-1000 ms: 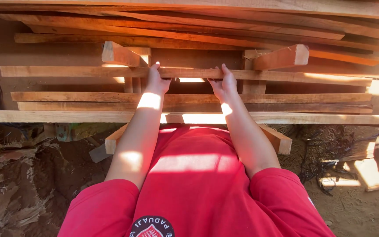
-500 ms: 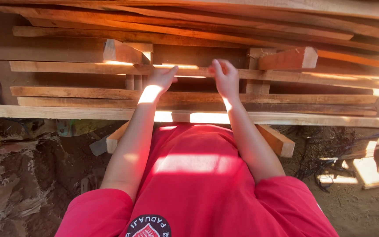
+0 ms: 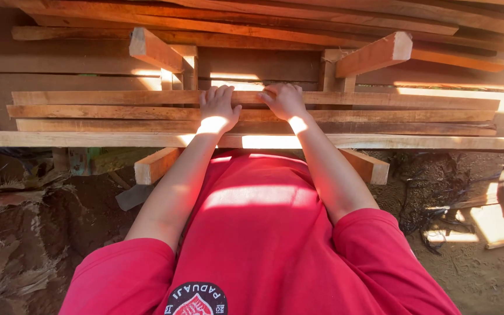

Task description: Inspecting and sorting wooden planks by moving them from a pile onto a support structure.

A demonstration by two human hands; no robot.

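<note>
1. Resting both hands palm-down on the same long thin reddish-brown wooden slat [image 3: 415,100], close together near its middle, not touching each other.
2. Left hand [image 3: 218,109]: fingers spread flat and loose, tips reaching over the slat's far edge, not curled round anything.
3. Right hand [image 3: 286,101]: fingers bent a bit, knuckles up, pressing on top of the slat — no real grip that can be seen.
4. Lying crosswise, that slat, as the farthest of three similar slats side by side; nearer, one pale long plank [image 3: 88,139] forming the stack's front edge, just in front of the red shirt [image 3: 252,233].
5. Sticking out under the front edge: two short pale timber blocks [image 3: 154,165], one each side of the body.
6. Standing beyond the hands: two angled chunky wooden offcuts [image 3: 154,50], left and right, more long boards behind.
7. Leaving open room only below the front edge: dirt ground [image 3: 485,274] right, bark scraps [image 3: 13,256] left.
</note>
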